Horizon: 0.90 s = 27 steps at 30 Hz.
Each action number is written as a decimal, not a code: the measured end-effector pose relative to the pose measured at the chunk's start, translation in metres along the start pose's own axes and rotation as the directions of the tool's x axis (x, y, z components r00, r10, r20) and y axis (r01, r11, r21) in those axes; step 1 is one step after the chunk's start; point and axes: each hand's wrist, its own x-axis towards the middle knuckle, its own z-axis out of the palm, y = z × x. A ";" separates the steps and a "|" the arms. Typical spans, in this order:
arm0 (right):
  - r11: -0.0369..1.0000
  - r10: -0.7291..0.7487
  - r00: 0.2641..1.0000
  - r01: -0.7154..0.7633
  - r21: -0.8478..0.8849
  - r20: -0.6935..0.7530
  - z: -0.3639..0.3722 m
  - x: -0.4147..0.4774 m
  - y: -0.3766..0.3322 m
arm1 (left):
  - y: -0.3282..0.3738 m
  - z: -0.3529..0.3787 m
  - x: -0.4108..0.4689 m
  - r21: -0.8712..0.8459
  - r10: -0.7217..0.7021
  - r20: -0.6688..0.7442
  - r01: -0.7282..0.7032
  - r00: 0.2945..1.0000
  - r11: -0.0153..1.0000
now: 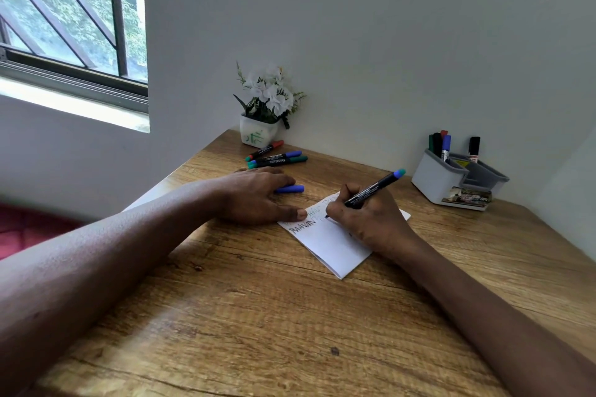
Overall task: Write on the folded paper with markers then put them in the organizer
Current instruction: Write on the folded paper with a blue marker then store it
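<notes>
The wooden desk [258, 316] stood in a corner by the wall. My left hand [254, 196] lay flat, pressing the edge of the folded paper [329, 245]. My right hand [371, 219] gripped a marker [371, 188], its tip on the paper. The organizer [435, 184] sat beyond my right hand.

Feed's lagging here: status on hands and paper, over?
Right hand grips marker, tip on paper. Left hand flat, steadying paper. Three markers loose by pot; nothing blocks organizer.
</notes>
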 end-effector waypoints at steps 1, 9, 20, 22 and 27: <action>1.000 0.006 1.000 -0.006 0.007 -0.004 -0.001 0.000 0.000 | 0.000 0.000 0.000 0.000 0.000 0.002 0.000 1.000 1.000; 0.998 0.037 0.999 -0.035 0.043 -0.039 0.000 0.000 -0.001 | -0.001 0.000 0.001 -0.001 0.002 0.006 -0.002 1.000 1.000; 0.999 0.018 0.994 -0.021 -0.033 -0.109 0.003 0.001 0.002 | -0.004 0.002 0.003 -0.019 0.005 -0.005 -0.005 1.000 1.000; 0.999 0.026 0.993 -0.029 -0.027 -0.117 0.003 0.001 0.003 | -0.004 0.002 0.003 -0.021 0.008 -0.003 -0.008 1.000 1.000; 0.998 0.043 0.995 -0.047 -0.043 -0.087 0.001 0.001 0.003 | -0.003 0.001 0.003 -0.018 0.008 -0.005 -0.008 1.000 1.000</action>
